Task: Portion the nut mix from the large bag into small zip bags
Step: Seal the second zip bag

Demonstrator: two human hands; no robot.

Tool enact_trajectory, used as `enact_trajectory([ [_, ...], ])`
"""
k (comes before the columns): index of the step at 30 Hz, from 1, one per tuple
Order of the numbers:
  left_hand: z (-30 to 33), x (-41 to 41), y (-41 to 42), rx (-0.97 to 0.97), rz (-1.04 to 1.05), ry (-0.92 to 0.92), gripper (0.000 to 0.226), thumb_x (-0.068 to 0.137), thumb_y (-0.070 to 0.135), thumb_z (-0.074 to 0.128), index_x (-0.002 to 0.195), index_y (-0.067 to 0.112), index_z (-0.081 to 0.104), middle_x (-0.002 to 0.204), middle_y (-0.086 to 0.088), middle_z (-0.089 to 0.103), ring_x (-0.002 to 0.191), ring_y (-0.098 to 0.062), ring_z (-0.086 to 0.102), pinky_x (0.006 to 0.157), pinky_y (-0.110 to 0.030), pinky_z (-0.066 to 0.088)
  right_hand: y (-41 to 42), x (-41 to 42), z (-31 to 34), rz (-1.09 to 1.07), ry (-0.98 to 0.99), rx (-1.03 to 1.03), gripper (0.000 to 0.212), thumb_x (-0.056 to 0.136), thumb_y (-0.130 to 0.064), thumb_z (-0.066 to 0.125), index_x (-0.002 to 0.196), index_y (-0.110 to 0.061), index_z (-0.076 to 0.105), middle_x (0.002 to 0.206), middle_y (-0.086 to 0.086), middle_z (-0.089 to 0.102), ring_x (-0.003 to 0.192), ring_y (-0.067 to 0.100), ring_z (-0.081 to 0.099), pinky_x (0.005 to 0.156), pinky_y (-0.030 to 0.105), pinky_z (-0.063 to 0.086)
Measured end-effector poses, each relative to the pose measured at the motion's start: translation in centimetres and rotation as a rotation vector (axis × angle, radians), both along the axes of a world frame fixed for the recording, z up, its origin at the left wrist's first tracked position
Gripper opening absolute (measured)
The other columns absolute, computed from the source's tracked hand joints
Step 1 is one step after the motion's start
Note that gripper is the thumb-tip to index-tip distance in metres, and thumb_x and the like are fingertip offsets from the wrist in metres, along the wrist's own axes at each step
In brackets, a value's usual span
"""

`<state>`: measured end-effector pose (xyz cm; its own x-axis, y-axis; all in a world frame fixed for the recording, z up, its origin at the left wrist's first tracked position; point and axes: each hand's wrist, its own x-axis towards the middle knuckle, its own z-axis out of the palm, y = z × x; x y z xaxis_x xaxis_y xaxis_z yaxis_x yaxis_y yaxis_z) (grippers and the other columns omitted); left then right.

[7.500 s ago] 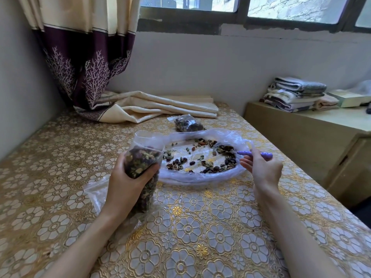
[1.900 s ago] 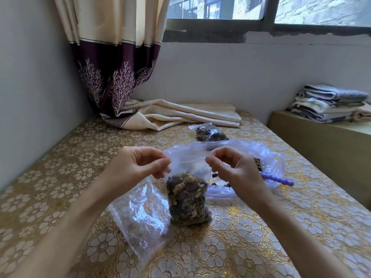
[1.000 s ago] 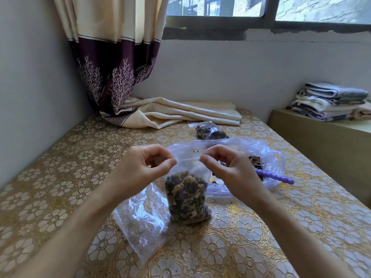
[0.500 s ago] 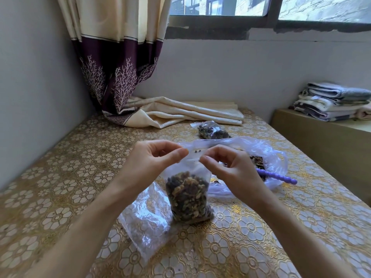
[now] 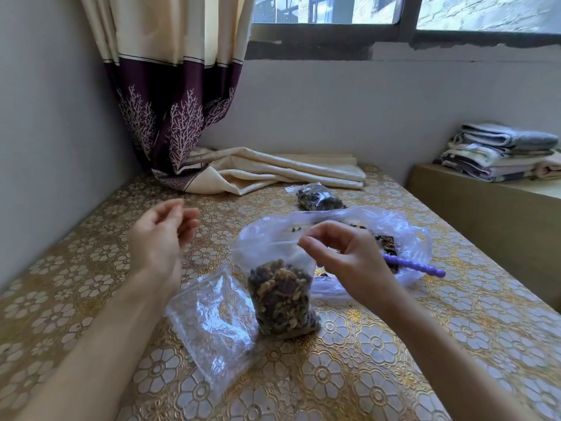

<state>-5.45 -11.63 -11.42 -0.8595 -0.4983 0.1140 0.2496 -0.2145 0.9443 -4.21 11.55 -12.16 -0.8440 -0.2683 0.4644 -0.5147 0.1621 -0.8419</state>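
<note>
Gold-patterned desk (image 5: 394, 344) under window; large bag (image 5: 403, 235) behind upright filled zip bag (image 5: 282, 302). Right hand (image 5: 349, 259) pinches its seal; left hand (image 5: 161, 241), loosely curled, holds nothing. Seal best pressed end to end

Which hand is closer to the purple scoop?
Right. The right hand pinches the filled zip bag top just beside the purple scoop; the left hand hovers far across, holding nothing.
</note>
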Motion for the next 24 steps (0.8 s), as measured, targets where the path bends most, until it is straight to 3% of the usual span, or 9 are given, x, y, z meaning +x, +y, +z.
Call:
enact_trajectory([
  [3,-0.9,0.0,-0.7,-0.233,-0.028,-0.113,0.036,0.092,-0.006,0.04,0.115,0.017,0.057,0.104,0.002,0.066,0.088,-0.013,0.062,0.07,-0.026,0.046,-0.1,-0.1,-0.1,-0.004,0.001,0.0,0.009,0.085,-0.008,0.064,0.077,-0.012,0.067,0.065,-0.008,0.059,0.057,0.002,0.049,0.056,0.015,0.041],
  [5,-0.8,0.4,-0.3,-0.342,-0.243,-0.065,0.021,0.094,0.015,0.045,0.109,0.018,0.06,0.099,0.001,0.07,0.093,-0.02,0.063,0.075,-0.03,0.048,-0.1,-0.2,-0.1,-0.009,0.005,0.0,0.013,0.085,-0.008,0.064,0.076,-0.017,0.066,0.063,-0.013,0.06,0.057,0.001,0.05,0.055,0.014,0.04],
  [7,-0.1,1.2,0.4,-0.39,-0.499,-0.004,0.04,0.081,0.05,0.054,0.102,0.017,0.064,0.093,0.0,0.071,0.092,-0.022,0.063,0.077,-0.03,0.052,-0.1,-0.3,-0.2,-0.021,0.017,0.0,0.016,0.086,-0.008,0.064,0.075,-0.02,0.065,0.062,-0.017,0.06,0.056,0.0,0.05,0.055,0.012,0.039],
  [9,0.4,1.7,1.2,-0.537,-0.659,0.035,0.049,0.064,0.061,0.064,0.093,0.023,0.071,0.091,0.0,0.072,0.087,-0.015,0.066,0.075,-0.022,0.054,-0.1,-0.3,-0.2,-0.038,0.029,-0.003,0.017,0.085,-0.006,0.063,0.074,-0.019,0.065,0.061,-0.017,0.06,0.055,-0.001,0.05,0.054,0.011,0.039],
  [11,0.7,2.1,2.2,-0.669,-0.658,0.075,0.029,0.062,0.043,0.071,0.083,0.024,0.075,0.087,-0.002,0.073,0.082,-0.016,0.068,0.073,-0.019,0.053,-0.2,-0.2,-0.3,-0.056,0.036,-0.006,0.016,0.085,-0.006,0.063,0.074,-0.017,0.065,0.062,-0.014,0.06,0.057,-0.001,0.05,0.055,0.011,0.039],
  [14,0.8,2.1,2.7,-0.708,-0.55,0.099,0.022,0.062,0.03,0.072,0.078,0.014,0.074,0.079,-0.011,0.071,0.075,-0.031,0.063,0.074,-0.031,0.051,-0.3,-0.1,-0.2,-0.073,0.059,0.016,0.012,0.085,-0.006,0.064,0.076,-0.014,0.065,0.07,-0.006,0.061,0.064,0.001,0.052,0.06,0.013,0.042],
  [17,0.8,2.3,2.9,-0.724,-0.539,0.11,0.016,0.065,0.027,0.071,0.077,0.015,0.073,0.075,-0.007,0.07,0.069,-0.016,0.062,0.064,-0.018,0.049,-0.4,0.1,0.1,-0.073,0.064,0.028,0.013,0.083,-0.006,0.066,0.076,-0.017,0.066,0.076,-0.003,0.06,0.07,0.003,0.052,0.062,0.013,0.041],
  [21,0.8,2.3,3.2,-0.749,-0.534,0.102,0.002,0.075,0.014,0.071,0.076,0.014,0.071,0.071,0.0,0.071,0.065,-0.006,0.063,0.059,-0.012,0.048,-0.3,0.2,0.2,-0.066,0.058,0.021,0.013,0.082,-0.006,0.068,0.076,-0.019,0.067,0.077,-0.001,0.061,0.071,0.003,0.053,0.061,0.014,0.043],
  [24,0.7,2.3,3.3,-0.759,-0.521,0.117,0.004,0.077,0.01,0.07,0.077,0.015,0.07,0.073,-0.003,0.071,0.066,-0.014,0.065,0.062,-0.018,0.052,-0.3,0.2,0.2,-0.057,0.051,0.025,0.011,0.082,-0.006,0.067,0.077,-0.017,0.068,0.078,0.003,0.063,0.071,0.005,0.054,0.065,0.013,0.042],
])
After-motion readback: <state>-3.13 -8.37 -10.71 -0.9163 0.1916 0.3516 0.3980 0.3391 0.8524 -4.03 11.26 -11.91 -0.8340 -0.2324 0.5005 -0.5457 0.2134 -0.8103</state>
